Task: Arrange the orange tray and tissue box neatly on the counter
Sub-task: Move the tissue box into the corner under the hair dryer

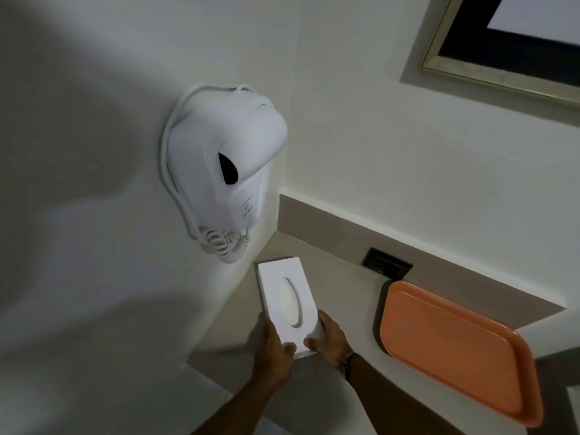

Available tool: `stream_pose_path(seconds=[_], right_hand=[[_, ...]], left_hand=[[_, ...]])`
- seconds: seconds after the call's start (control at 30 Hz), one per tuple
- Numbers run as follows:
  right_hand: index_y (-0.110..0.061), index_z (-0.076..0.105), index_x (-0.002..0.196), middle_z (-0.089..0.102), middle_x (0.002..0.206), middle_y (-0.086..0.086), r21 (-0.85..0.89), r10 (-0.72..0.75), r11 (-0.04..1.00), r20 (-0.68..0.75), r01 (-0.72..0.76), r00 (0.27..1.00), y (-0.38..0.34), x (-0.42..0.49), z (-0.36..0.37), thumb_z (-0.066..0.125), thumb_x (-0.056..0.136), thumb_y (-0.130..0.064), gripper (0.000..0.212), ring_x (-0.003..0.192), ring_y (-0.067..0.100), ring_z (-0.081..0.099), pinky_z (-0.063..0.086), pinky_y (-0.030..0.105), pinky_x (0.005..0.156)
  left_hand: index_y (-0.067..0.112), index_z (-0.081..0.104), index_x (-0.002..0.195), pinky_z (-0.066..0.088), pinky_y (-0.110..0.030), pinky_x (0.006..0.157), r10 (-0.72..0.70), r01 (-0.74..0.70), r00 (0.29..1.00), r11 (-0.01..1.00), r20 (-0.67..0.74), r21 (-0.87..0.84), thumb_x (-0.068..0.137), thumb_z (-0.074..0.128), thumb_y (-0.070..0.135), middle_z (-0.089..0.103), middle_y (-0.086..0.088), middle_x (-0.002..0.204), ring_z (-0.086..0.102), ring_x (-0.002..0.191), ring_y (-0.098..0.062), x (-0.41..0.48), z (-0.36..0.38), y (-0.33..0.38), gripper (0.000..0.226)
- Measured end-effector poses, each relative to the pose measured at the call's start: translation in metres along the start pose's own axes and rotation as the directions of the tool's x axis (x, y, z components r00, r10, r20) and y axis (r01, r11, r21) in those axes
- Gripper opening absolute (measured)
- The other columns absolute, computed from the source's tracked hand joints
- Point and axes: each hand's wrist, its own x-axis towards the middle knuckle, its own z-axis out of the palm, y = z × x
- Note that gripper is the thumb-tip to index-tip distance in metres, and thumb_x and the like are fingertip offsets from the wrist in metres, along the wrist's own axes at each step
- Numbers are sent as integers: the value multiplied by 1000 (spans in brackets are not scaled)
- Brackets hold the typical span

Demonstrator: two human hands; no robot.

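A white tissue box with an oval slot on top lies on the beige counter, its far end close to the left wall. My left hand grips its near left corner and my right hand grips its near right side. An empty orange tray lies flat on the counter to the right, apart from the box, its right end near the counter's edge.
A white wall-mounted hair dryer with a coiled cord hangs on the left wall just above the box. A black socket sits in the beige backsplash. A framed mirror hangs at the upper right.
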Motion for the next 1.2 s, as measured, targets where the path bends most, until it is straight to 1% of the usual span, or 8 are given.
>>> stream_pose_path(seconds=[0.23, 0.37, 0.5, 0.67, 0.8, 0.97, 1.07, 1.2], right_hand=[[-22, 47, 143, 57, 140, 3, 100, 32, 995, -97, -23, 995, -27, 26, 3, 76, 89, -8, 62, 131, 27, 52, 50, 48, 114], [-18, 49, 144, 57, 141, 6, 150, 73, 987, -136, -52, 988, -39, 47, 8, 76, 89, -6, 62, 131, 32, 53, 49, 52, 114], [-15, 44, 149, 54, 148, 8, 168, 106, 982, -141, -82, 984, -48, 64, 18, 73, 92, -7, 64, 137, 33, 50, 44, 54, 118], [-13, 38, 154, 50, 154, 8, 173, 139, 979, -157, -112, 978, -53, 78, 28, 73, 94, -9, 70, 141, 33, 48, 40, 51, 121], [-12, 39, 154, 51, 153, 10, 148, 149, 981, -162, -125, 975, -55, 88, 26, 74, 93, -9, 71, 140, 34, 49, 41, 51, 120], [-13, 43, 148, 55, 147, 10, 138, 154, 981, -143, -135, 978, -53, 88, 25, 74, 92, -8, 65, 135, 34, 53, 45, 50, 117], [-15, 42, 147, 54, 147, 9, 118, 126, 987, -116, -112, 985, -54, 84, 22, 74, 93, -15, 63, 135, 33, 52, 45, 51, 117], [-18, 26, 159, 42, 160, 4, 43, 63, 997, -105, -59, 992, -52, 69, 20, 74, 95, -27, 80, 147, 32, 43, 39, 48, 122]], left_hand=[[19, 13, 157, 43, -48, 114, 23, -26, 996, 999, 86, 36, 94, 63, 15, 38, -7, 157, 44, 140, -30, 43, -26, 25, 81], [15, 15, 156, 38, -50, 117, 60, -64, 990, 997, 128, 35, 92, 65, 10, 34, -8, 159, 37, 145, -31, 70, -40, 36, 82], [13, 13, 156, 30, -48, 122, 78, -91, 986, 992, 146, 88, 92, 66, 9, 26, -6, 163, 28, 149, -30, 94, -52, 36, 83], [18, 24, 151, 43, -48, 113, 67, -90, 979, 989, 195, 113, 90, 67, 8, 42, -7, 153, 45, 138, -29, 119, -62, 35, 76], [17, 25, 150, 44, -32, 102, 60, -91, 975, 986, 212, 139, 89, 67, 8, 45, -8, 151, 48, 134, -28, 130, -64, 34, 74], [19, 22, 152, 45, -30, 94, 78, -111, 972, 984, 220, 139, 89, 67, 8, 42, -7, 153, 46, 135, -28, 133, -64, 32, 78], [18, 17, 154, 44, -33, 102, 85, -113, 978, 983, 190, 143, 90, 66, 8, 37, -6, 157, 43, 139, -29, 125, -63, 37, 81], [17, 12, 156, 40, -43, 115, 151, -171, 981, 967, 118, 187, 91, 65, 14, 27, -5, 163, 35, 146, -28, 107, -63, 40, 84]])
